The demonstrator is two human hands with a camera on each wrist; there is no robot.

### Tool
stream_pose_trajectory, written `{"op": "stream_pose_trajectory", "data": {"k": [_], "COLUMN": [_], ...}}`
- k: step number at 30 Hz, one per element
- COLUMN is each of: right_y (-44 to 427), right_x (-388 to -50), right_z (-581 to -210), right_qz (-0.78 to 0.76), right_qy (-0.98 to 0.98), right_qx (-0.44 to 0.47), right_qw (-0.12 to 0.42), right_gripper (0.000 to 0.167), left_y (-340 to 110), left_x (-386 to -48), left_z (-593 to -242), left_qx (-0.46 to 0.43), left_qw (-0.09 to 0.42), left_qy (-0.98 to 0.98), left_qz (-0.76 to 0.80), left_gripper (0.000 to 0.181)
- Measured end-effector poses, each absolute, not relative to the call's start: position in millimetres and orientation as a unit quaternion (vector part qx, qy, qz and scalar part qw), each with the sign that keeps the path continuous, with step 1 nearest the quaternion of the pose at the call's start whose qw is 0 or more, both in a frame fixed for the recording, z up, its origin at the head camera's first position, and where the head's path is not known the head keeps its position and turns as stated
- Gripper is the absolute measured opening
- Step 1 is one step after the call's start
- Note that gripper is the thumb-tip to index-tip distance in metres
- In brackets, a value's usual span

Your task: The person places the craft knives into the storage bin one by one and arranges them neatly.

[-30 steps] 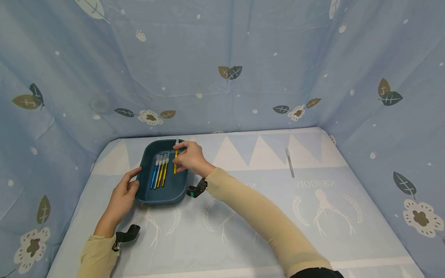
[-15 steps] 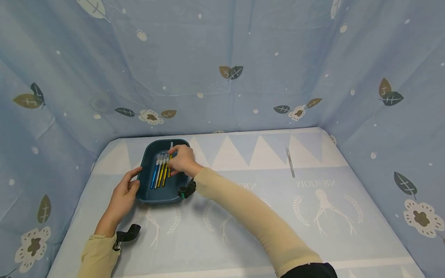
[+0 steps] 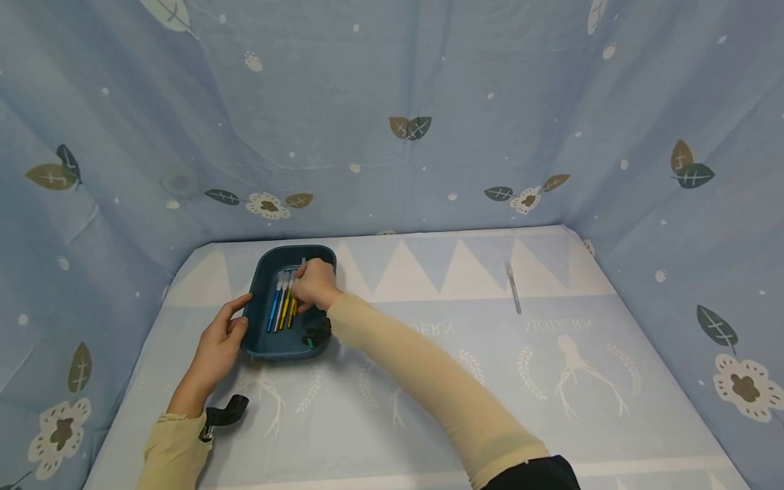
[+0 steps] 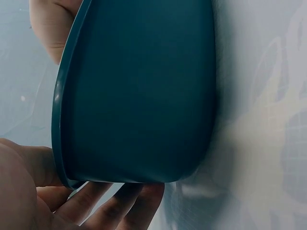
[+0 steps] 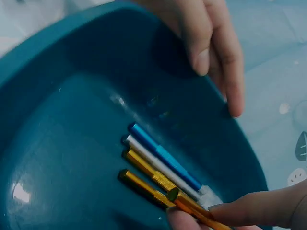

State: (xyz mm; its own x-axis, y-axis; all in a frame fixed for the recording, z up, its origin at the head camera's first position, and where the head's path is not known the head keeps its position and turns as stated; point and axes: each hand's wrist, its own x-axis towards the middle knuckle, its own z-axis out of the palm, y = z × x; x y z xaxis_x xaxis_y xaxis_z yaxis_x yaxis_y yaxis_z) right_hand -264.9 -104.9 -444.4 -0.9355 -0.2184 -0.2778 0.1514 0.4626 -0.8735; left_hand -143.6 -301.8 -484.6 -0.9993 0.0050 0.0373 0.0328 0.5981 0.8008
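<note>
In the head view a dark teal tray [image 3: 286,355] sits on the left of the table. My left hand [image 3: 214,347] grips its left rim, thumb over the edge and fingers against the outer wall. Above the tray floor, my right hand [image 3: 314,284] pinches a gold craft knife [image 5: 200,213] between thumb and fingertips. Beside it, side by side in the tray, lie a blue craft knife [image 5: 163,154], a silver craft knife [image 5: 160,166] and two gold craft knives, one [image 5: 149,169] next to the silver. Fingers hide part of the row. Clear caps cover the knives' far ends.
Another silver craft knife [image 3: 513,288] lies alone on the right side of the patterned tablecloth [image 3: 588,435]. Blue curtains [image 3: 343,122] enclose the table at the back and both sides. A black camera mount [image 3: 226,412] sits on the left wrist.
My right hand has moved left and lower inside the tray, bringing the gold craft knife up against the row. The left hand stays on the tray rim.
</note>
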Motion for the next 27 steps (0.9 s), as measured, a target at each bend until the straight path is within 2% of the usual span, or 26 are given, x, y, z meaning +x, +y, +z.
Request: {"op": "stream_pose_trajectory", "data": {"k": [1,2,4,6,9,17,22,27], "right_y": [-106,-108,-110,-113,-116,-121,-122,-123], "right_x": [-266,-267,-268,-270,-272,-275,-272,-270], "right_z": [-445,-446,-446,-447,-448,-454,-457,-457], "right_qz": [-0.506,-0.496,-0.47,-0.448,-0.431,-0.441,-0.444,-0.447], "right_qy": [0.843,0.849,0.864,0.874,0.882,0.87,0.871,0.872], "right_qx": [-0.023,-0.023,-0.026,-0.026,-0.016,0.026,0.022,0.016], "right_qw": [0.18,0.181,0.18,0.186,0.188,0.22,0.209,0.201], "right_gripper": [0.015,0.018,0.042,0.06,0.066,0.062,0.058,0.032], "left_y": [-302,-302,-302,-302,-301,-302,-303,-305], "left_x": [-144,-144,-144,-144,-144,-144,-143,-142], "left_z": [-484,-484,-484,-484,-484,-485,-485,-484], "left_qx": [-0.011,-0.012,-0.014,-0.014,-0.013,-0.015,-0.012,-0.015], "left_qw": [0.014,0.012,0.009,0.006,0.006,0.004,-0.003,-0.006], "left_qy": [-0.892,-0.89,-0.886,-0.882,-0.88,-0.88,-0.879,-0.878], "left_qz": [-0.451,-0.455,-0.463,-0.472,-0.474,-0.475,-0.476,-0.479], "left_gripper": [0.052,0.052,0.053,0.053,0.053,0.053,0.054,0.054]}}
